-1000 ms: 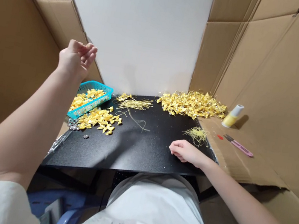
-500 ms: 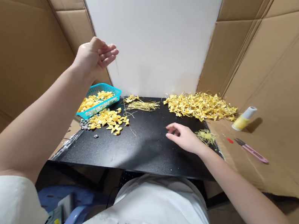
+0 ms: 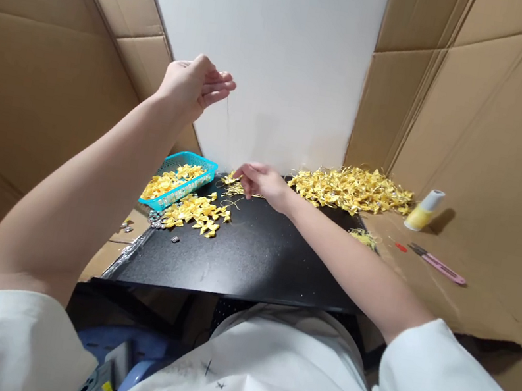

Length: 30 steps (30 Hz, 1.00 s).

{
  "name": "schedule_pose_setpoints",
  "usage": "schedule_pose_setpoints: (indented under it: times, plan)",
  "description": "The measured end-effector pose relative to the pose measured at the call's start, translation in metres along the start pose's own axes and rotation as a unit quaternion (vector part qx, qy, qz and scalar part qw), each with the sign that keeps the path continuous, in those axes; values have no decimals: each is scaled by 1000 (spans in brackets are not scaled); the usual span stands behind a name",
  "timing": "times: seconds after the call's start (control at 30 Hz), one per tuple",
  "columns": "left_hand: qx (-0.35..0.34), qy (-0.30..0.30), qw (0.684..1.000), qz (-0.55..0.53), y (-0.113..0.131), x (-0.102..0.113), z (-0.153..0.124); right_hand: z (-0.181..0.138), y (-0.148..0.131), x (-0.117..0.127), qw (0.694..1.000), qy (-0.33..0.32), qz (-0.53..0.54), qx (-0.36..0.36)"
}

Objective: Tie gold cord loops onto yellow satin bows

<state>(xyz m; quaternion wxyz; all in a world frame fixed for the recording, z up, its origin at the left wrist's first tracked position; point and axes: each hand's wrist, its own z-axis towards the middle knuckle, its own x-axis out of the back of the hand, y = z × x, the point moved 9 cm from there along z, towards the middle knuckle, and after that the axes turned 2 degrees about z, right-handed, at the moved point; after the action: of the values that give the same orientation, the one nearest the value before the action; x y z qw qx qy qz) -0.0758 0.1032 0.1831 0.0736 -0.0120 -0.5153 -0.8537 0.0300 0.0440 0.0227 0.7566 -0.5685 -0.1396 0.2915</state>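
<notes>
My left hand [image 3: 194,82] is raised high above the black table [image 3: 250,260], fingers pinched on a thin yellow thread [image 3: 228,116] that hangs down from them. My right hand [image 3: 261,181] reaches across to the back of the table and its curled fingers touch the bundle of yellow strands [image 3: 236,189]. A loose heap of small yellow bows [image 3: 196,210] lies just left of that hand. A teal basket [image 3: 178,178] with more yellow bows sits at the table's left edge.
A big pile of yellow bows [image 3: 354,190] lies at the back right. A yellow thread spool [image 3: 423,209], pink snips [image 3: 437,263] and a small tuft of yellow thread [image 3: 363,237] rest to the right. Small silver beads [image 3: 156,221] lie near the basket. Cardboard walls enclose both sides.
My right hand moved from the table's right front, across to the strand bundle at the back. My left hand rose and shifted right, the thread now hanging from it.
</notes>
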Motion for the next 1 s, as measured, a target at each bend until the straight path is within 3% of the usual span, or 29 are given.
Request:
schedule_pose_setpoints:
  times: [0.17,0.27,0.33,0.4,0.5,0.6,0.67,0.8,1.0]
  plan:
    - [9,16,1000,23,-8,2,16,-42,63,29,989,11,12,-147]
    - [18,9,1000,22,-17,-6,17,-47,76,57,983,87,-81,-138]
    - [22,-9,1000,20,-18,-14,12,-41,57,76,968,167,-172,-69]
    - [25,-33,999,22,-16,-24,5,-27,24,78,955,204,-214,21]
    - [22,-78,996,33,-9,-42,-7,3,-25,56,964,169,-165,119]
    - [5,-104,993,50,-2,-52,-10,21,-46,31,981,125,-73,132]
    - [-4,-69,996,53,0,-47,-6,19,-37,24,988,118,-4,99]
    - [5,11,998,67,-9,-27,5,-15,15,21,992,87,87,-26]
    - [28,6,994,110,-44,-25,6,-84,93,32,966,63,50,-246]
